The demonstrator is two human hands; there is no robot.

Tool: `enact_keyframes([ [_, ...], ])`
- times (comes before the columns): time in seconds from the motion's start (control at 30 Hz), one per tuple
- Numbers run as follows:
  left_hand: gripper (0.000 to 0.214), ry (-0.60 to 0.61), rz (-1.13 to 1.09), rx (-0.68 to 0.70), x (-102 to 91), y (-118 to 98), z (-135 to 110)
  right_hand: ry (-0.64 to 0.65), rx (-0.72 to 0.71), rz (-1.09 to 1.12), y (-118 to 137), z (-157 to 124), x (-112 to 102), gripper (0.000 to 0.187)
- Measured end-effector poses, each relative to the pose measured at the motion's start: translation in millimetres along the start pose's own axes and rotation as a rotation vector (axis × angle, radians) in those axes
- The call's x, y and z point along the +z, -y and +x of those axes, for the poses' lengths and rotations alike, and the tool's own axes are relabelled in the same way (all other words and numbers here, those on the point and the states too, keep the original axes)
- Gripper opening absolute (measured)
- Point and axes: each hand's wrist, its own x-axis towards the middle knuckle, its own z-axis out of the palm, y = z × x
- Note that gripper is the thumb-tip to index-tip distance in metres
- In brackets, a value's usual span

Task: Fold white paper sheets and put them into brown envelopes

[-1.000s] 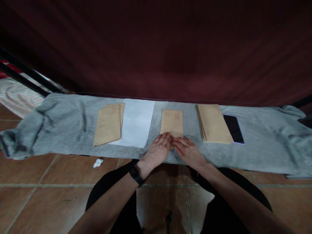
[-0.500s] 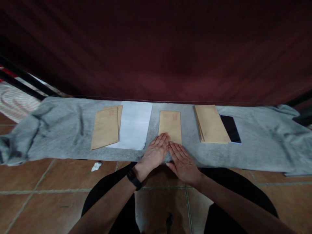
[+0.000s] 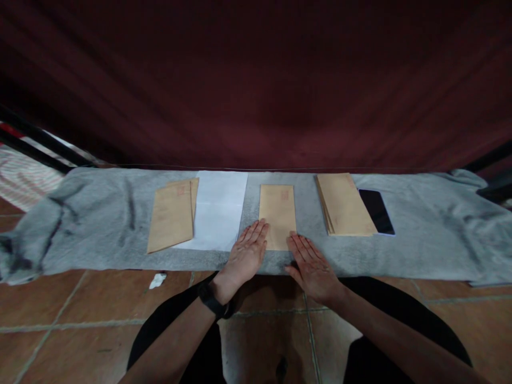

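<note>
A brown envelope (image 3: 279, 213) with a small red print near its top right corner lies flat in front of me on a grey cloth. My left hand (image 3: 248, 250) rests open over its lower left edge, fingers stretched out. On the lower right edge lie the fingertips of my right hand (image 3: 314, 266), also flat, with the thumb apart. Neither hand grips anything. To the left are brown envelopes (image 3: 171, 216) overlapping sheets of white paper (image 3: 220, 210). Right of my hands sits a stack of brown envelopes (image 3: 344, 205).
The grey cloth (image 3: 424, 229) covers a long narrow surface. A dark phone (image 3: 376, 212) lies beside the right stack, partly under it. Behind hangs a dark red curtain (image 3: 256, 96). A crumpled white scrap (image 3: 157, 280) is on the tiled floor (image 3: 96, 298).
My hands have moved apart, from the envelope's middle to its two lower side edges, baring more of its front. The envelope stays in place.
</note>
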Motion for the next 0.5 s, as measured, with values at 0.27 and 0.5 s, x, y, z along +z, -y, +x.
enact_keyframes([
  [0.27,0.052,0.014,-0.009,0.002,-1.1,-2,2,0.054,-0.112,0.071,11,9,-6,0.069],
  [0.5,0.052,0.002,-0.006,0.032,-2.6,0,2,0.105,-0.1,0.08,14,17,2,0.068],
])
